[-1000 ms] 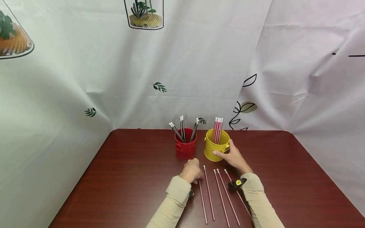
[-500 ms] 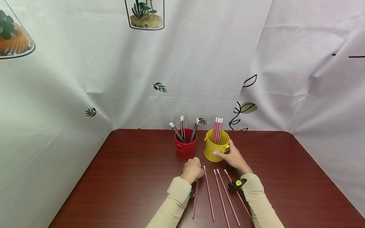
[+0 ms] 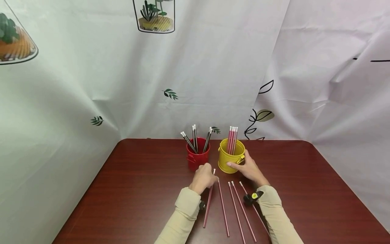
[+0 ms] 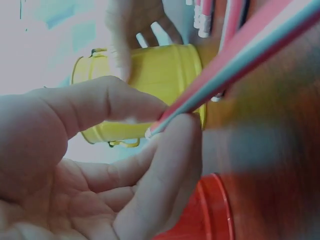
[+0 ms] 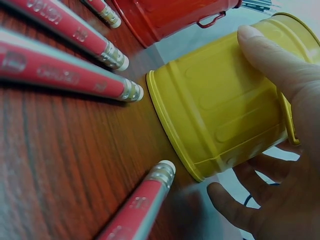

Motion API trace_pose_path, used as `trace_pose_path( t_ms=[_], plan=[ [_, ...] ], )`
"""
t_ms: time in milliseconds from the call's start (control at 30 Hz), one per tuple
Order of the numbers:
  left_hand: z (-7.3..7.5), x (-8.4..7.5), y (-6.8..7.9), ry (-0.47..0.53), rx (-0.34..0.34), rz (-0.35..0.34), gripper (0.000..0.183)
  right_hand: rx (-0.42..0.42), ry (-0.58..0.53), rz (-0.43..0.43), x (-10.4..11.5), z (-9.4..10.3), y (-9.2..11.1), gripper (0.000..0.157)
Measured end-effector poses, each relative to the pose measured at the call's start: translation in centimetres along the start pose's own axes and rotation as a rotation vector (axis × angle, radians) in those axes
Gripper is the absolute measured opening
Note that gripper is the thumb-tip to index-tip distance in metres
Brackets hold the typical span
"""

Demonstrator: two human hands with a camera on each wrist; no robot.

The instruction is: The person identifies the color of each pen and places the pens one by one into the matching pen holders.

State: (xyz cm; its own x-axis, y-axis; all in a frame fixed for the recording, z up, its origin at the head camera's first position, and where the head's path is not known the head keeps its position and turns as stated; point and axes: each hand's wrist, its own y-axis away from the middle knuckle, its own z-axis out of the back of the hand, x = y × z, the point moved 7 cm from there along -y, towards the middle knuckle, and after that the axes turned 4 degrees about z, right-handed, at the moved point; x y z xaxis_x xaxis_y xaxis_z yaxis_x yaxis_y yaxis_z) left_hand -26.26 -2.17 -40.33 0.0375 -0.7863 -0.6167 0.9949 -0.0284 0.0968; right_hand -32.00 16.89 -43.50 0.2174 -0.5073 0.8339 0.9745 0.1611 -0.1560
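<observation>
Between thumb and index finger, my left hand [image 3: 203, 178] pinches a pink pencil [image 3: 208, 211] close to its eraser end. In the left wrist view that pencil [image 4: 235, 65] slants up to the right, in front of the yellow bucket [image 4: 160, 70]. My right hand [image 3: 250, 168] holds the side of the yellow bucket [image 3: 225, 163], its thumb across the front wall. Several pink pencils [image 3: 233, 139] stand in this bucket, eraser ends up. On the table, to the right of my left hand, lie several more pink pencils [image 3: 223, 210], erasers pointing away from me.
A red bucket [image 3: 197, 162] with several black pencils [image 3: 195, 137] stands just left of the yellow one, beyond my left hand. Both buckets are near the back edge of the dark red table [image 3: 137, 189]. A pale patterned cloth [image 3: 213, 67] hangs behind it.
My left hand has picked up the leftmost pink pencil and moved slightly forward with it. The pencil's lower end has swung left. My right hand stays on the yellow bucket.
</observation>
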Motion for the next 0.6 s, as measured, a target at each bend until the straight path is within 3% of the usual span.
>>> trace_pose_path(
  t_ms=[300, 600],
  plan=[
    [2.0, -0.8, 0.3, 0.088, -0.044, -0.074, 0.041, 0.012, -0.011, -0.014, -0.5, -0.3, 0.0, 0.089],
    [4.5, -2.0, 0.7, 0.156, -0.205, -0.219, 0.009, 0.009, -0.02, -0.003, -0.3, -0.2, -0.1, 0.087]
  ],
)
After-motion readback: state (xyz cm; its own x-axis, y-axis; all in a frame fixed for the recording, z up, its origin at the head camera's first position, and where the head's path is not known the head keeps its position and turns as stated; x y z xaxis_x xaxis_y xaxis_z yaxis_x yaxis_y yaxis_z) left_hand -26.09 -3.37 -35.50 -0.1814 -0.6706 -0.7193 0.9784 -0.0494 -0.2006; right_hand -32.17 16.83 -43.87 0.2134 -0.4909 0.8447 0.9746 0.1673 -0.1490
